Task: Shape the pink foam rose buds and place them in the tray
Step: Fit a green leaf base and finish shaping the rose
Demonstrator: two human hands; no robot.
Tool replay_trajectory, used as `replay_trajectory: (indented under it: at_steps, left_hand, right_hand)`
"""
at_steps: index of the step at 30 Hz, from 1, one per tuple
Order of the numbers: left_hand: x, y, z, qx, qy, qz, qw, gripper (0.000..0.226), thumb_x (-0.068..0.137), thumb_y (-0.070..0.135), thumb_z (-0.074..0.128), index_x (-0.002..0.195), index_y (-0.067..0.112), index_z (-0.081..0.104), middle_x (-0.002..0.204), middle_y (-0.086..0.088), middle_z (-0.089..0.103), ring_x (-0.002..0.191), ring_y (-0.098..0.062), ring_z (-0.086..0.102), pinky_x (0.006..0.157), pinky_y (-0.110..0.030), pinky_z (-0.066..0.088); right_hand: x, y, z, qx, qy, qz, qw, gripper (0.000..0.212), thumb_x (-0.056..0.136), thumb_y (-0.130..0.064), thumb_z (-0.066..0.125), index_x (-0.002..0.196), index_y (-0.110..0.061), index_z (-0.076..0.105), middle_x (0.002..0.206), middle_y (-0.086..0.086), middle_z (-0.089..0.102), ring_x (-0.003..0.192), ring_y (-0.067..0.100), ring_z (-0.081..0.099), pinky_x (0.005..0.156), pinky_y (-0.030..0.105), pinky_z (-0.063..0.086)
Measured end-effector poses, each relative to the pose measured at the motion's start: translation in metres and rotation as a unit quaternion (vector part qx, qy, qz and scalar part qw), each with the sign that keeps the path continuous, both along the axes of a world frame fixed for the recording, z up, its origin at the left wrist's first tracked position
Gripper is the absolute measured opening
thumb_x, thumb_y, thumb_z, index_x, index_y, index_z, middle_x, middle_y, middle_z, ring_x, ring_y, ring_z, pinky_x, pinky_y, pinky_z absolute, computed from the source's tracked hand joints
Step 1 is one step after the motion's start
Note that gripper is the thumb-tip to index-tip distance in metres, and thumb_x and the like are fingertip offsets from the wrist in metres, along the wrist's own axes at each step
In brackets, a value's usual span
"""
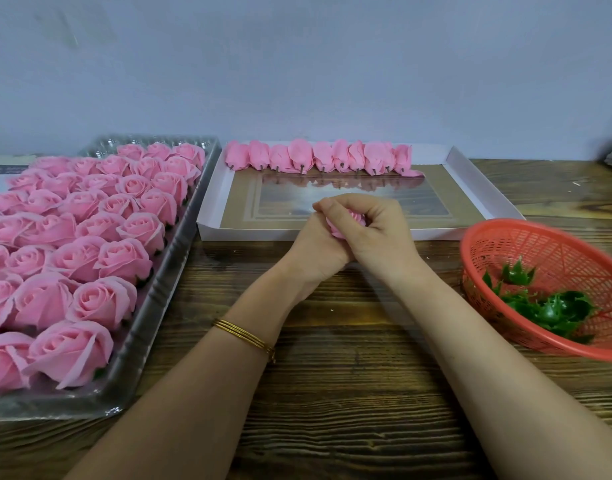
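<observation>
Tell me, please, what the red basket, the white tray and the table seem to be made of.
Red basket: probably moulded plastic, slightly glossy; its wall is a thin open lattice. White tray: looks like folded card, matte walls; its floor is shiny and mirrors the buds. Table: wood or wood-look laminate; dark streaked grain, low sheen.

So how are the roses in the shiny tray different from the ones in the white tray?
The roses in the clear tray sit open, facing up; the buds in the white tray lie sideways, wrapped shut. The roses fill many rows; the buds make one row along the far wall. Both are pink.
</observation>
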State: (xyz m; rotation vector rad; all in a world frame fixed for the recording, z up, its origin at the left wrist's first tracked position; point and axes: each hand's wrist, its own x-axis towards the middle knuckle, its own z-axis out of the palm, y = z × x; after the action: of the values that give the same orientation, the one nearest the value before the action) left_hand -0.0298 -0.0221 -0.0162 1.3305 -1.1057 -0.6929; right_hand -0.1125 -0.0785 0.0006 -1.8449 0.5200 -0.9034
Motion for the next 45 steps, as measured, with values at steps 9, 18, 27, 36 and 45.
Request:
replay_trajectory:
  at_steps: [9,18,27,36,45]
  left_hand:
    - [-0.002,0.001,0.002,0.0,0.011,0.02,1.0,0.029,0.084,-0.013,0.062,0.087,0.016,0.064,0.084,-0.001,0.067,0.078,0.003,0.066,0.07,-0.015,0.053]
    - [-0.003,0.001,0.002,-0.003,-0.036,0.037,0.999,0.033,0.092,-0.004,0.056,0.08,0.026,0.061,0.078,0.012,0.061,0.073,0.016,0.059,0.066,-0.004,0.044]
    - [0.0,0.007,0.008,0.005,-0.003,0.027,1.0,0.031,0.093,-0.005,0.055,0.082,0.024,0.059,0.081,0.005,0.062,0.07,0.01,0.061,0.071,-0.015,0.051]
    - [0.009,0.009,0.025,-0.048,0.059,0.041,0.996,0.035,0.084,-0.002,0.064,0.062,0.025,0.071,0.05,0.013,0.057,0.048,0.0,0.049,0.048,-0.012,0.04]
    - [0.011,0.01,0.034,-0.086,0.093,0.047,0.991,0.047,0.083,-0.01,0.06,0.055,0.026,0.071,0.059,0.011,0.066,0.06,0.0,0.063,0.056,-0.014,0.048]
  right_hand:
    - [-0.001,0.003,-0.001,-0.001,0.036,0.004,0.999,0.026,0.092,-0.039,0.059,0.105,-0.022,0.073,0.097,-0.006,0.074,0.097,0.007,0.067,0.095,0.041,0.051]
    - [-0.003,0.006,-0.001,0.014,0.078,0.004,0.997,0.037,0.09,-0.041,0.063,0.119,-0.018,0.065,0.113,-0.003,0.069,0.109,0.01,0.062,0.101,0.042,0.047]
    - [-0.004,0.007,0.002,0.016,0.083,0.014,0.996,0.062,0.079,-0.053,0.06,0.13,-0.017,0.057,0.123,0.0,0.063,0.116,0.014,0.058,0.105,0.043,0.044]
    - [-0.001,0.004,0.01,0.146,-0.052,-0.001,0.988,0.043,0.085,-0.042,0.049,0.119,-0.016,0.057,0.117,0.007,0.065,0.107,0.015,0.063,0.095,0.036,0.051]
    - [0.004,0.004,0.007,0.287,-0.125,0.017,0.95,0.03,0.099,-0.016,0.041,0.108,-0.002,0.066,0.095,0.005,0.065,0.083,0.012,0.061,0.068,0.025,0.052]
